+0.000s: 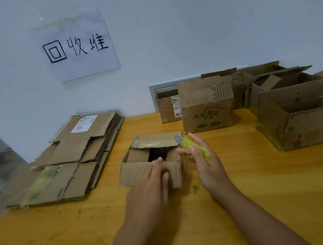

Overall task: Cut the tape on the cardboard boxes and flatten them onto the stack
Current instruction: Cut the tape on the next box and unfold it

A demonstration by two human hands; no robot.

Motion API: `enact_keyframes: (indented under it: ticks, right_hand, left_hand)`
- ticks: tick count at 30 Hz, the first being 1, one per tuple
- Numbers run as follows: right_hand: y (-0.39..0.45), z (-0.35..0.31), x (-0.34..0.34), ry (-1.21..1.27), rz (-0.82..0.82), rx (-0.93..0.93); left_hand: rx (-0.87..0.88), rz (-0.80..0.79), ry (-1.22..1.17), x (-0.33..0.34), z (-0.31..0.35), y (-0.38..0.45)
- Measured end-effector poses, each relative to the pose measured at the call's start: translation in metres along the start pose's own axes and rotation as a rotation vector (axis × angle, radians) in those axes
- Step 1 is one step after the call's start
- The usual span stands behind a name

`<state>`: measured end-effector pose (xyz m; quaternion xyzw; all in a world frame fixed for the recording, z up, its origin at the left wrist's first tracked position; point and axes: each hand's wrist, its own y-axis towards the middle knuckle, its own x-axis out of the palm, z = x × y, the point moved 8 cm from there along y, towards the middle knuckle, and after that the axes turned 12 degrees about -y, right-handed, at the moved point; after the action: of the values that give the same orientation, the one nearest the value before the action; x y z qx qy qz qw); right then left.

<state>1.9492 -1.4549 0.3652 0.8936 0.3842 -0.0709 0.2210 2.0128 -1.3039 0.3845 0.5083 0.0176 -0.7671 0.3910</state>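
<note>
Small cardboard box point(151, 160) sits open-topped mid-table, left hand point(151, 186) resting loose-fingered on its near wall. Right hand point(205, 161) grips the yellow-green cutter point(192, 146), blade up, beside it.

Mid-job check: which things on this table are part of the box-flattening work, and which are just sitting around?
Part of the job:
- small open box, under the left hand
- yellow utility knife, held in the right hand
- flattened cardboard stack
- waiting boxes at the back right, including the green-printed box

Just lying about:
- handwritten paper sign on the wall
- white wall panel
</note>
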Motion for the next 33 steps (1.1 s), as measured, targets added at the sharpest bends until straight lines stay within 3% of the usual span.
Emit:
enact_keyframes:
  ticks: [4,7,11,15,21,24,29,33]
  right_hand:
    - [-0.001,0.001,-0.002,0.034,0.032,0.001]
    - [0.000,0.004,-0.008,0.129,0.096,0.009]
    - [0.003,0.008,-0.018,0.253,0.187,0.056]
    - [0.006,0.012,-0.020,0.343,0.183,0.140]
    - [0.008,0.019,-0.015,0.548,0.124,0.254]
    - [0.007,0.021,-0.020,0.467,0.197,0.265]
    - [0.003,0.020,-0.031,0.276,0.303,0.262]
    - [-0.001,0.012,-0.028,0.234,0.290,0.238]
  left_hand:
    - [-0.055,0.100,0.254,-0.015,0.010,0.053]
    - [-0.130,-0.026,0.271,0.001,0.003,0.087]
    - [0.005,-0.198,0.221,0.026,-0.010,0.097]
    - [-0.001,-0.271,0.153,0.029,-0.027,0.096]
    - [0.164,-0.243,0.094,0.024,-0.019,0.095]
    - [0.205,-0.213,0.084,0.019,-0.013,0.098]
    - [0.171,0.048,-0.043,-0.003,-0.007,0.087]
    - [0.240,0.071,-0.142,-0.007,-0.006,0.069]
